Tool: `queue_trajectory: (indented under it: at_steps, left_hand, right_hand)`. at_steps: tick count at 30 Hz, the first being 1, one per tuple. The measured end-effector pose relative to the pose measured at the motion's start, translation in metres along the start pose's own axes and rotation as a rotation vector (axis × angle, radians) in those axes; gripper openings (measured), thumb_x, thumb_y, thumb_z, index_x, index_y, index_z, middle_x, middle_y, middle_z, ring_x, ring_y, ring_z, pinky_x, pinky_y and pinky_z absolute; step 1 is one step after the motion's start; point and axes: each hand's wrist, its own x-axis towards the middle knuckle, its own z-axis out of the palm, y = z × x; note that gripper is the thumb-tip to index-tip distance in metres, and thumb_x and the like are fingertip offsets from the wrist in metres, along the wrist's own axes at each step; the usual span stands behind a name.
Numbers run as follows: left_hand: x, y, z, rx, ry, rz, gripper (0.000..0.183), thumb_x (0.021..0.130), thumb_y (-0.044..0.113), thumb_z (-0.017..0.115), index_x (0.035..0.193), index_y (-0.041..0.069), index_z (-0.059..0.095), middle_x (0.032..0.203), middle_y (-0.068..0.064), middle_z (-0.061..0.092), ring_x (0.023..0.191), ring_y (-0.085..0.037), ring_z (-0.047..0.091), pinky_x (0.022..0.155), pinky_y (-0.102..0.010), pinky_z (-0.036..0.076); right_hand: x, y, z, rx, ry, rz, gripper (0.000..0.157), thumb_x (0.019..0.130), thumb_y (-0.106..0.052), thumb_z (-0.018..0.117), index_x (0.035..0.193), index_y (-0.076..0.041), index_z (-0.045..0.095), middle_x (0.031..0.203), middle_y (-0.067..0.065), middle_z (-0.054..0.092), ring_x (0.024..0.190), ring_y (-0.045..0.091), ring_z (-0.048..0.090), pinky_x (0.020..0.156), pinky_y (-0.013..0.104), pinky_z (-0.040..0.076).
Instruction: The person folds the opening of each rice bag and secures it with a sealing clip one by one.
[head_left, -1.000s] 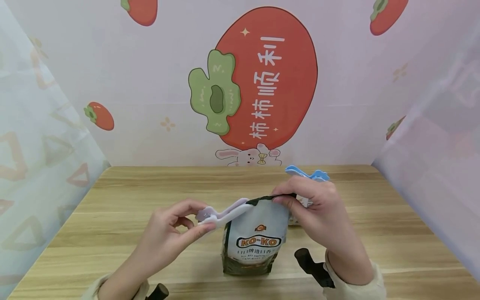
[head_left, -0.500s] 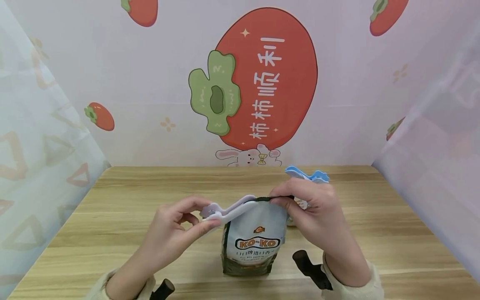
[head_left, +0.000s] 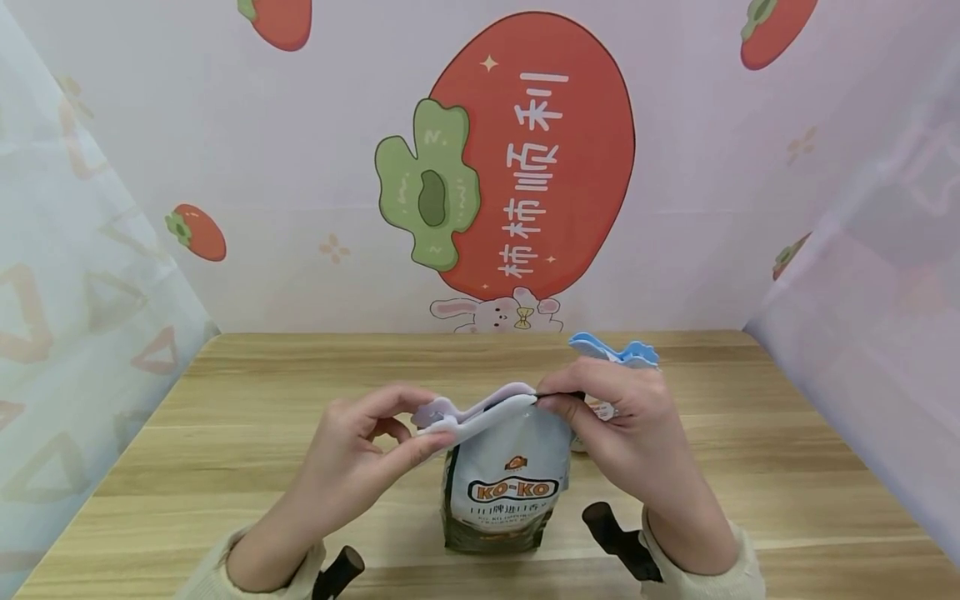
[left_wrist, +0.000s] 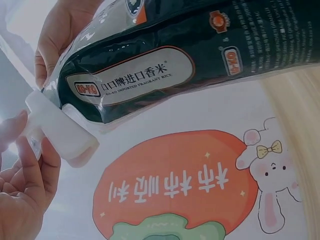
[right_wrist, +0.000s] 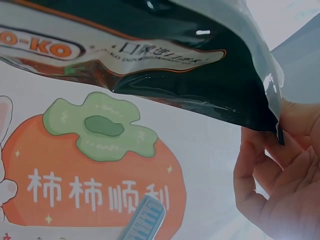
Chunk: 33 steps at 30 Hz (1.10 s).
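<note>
A KO-KO rice bag (head_left: 510, 483) stands upright on the table in the middle of the head view. My left hand (head_left: 360, 450) pinches the handle end of a pale lilac sealing clip (head_left: 487, 417) between thumb and fingers. The clip's two long arms lie either side of the bag's top edge, with their tips right at my right fingertips. My right hand (head_left: 630, 417) pinches the top right corner of the bag, which the right wrist view shows between thumb and finger. In the left wrist view the white clip (left_wrist: 65, 130) sits across the bag's top end.
Behind my right hand a blue clip (head_left: 615, 350) sits over a smaller patterned pack (head_left: 602, 409), mostly hidden. The wood-grain table (head_left: 285, 375) ends at a printed backdrop (head_left: 300, 167), with fabric walls at both sides.
My left hand has moved right, and the lilac clip has slid further along the bag's top edge toward my right hand. The right hand keeps its pinch, shifting slightly left.
</note>
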Motion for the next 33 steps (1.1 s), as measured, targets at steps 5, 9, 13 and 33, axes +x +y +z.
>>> queue_trajectory:
  at_steps: [5, 9, 13, 33]
  left_hand:
    - [0.005, 0.002, 0.003, -0.032, -0.005, 0.023, 0.028, 0.077, -0.005, 0.081, 0.100, 0.005, 0.070, 0.084, -0.008, 0.071, 0.075, -0.007, 0.062, 0.056, -0.020, 0.054]
    - [0.008, 0.004, 0.004, -0.037, -0.007, 0.047, 0.028, 0.077, -0.005, 0.081, 0.100, 0.005, 0.070, 0.083, -0.008, 0.071, 0.073, -0.006, 0.061, 0.056, -0.019, 0.053]
    - [0.013, 0.007, 0.004, -0.051, -0.018, 0.048, 0.027, 0.077, -0.005, 0.080, 0.100, 0.004, 0.070, 0.084, -0.008, 0.072, 0.071, -0.007, 0.061, 0.055, -0.020, 0.053]
    - [0.018, 0.008, 0.007, -0.085, -0.021, -0.022, 0.025, 0.077, -0.007, 0.079, 0.097, 0.004, 0.070, 0.083, -0.007, 0.070, 0.072, -0.007, 0.059, 0.054, -0.021, 0.052]
  right_hand:
    - [-0.001, -0.001, -0.001, -0.013, 0.005, 0.020, 0.015, 0.092, -0.018, 0.071, 0.085, -0.004, 0.072, 0.075, 0.005, 0.071, 0.067, 0.006, 0.061, 0.060, 0.017, 0.054]
    - [-0.001, 0.000, -0.001, 0.003, 0.012, 0.013, 0.021, 0.093, -0.023, 0.069, 0.085, -0.003, 0.073, 0.075, 0.006, 0.071, 0.067, 0.005, 0.062, 0.060, 0.017, 0.054]
    - [-0.001, -0.001, -0.001, 0.022, 0.021, -0.004, 0.028, 0.093, -0.029, 0.067, 0.085, -0.003, 0.072, 0.074, 0.006, 0.070, 0.067, 0.003, 0.061, 0.059, 0.017, 0.053]
    - [0.000, -0.001, -0.004, 0.079, -0.036, 0.055, 0.013, 0.081, 0.005, 0.076, 0.091, -0.002, 0.074, 0.081, 0.009, 0.072, 0.071, 0.008, 0.064, 0.062, 0.019, 0.055]
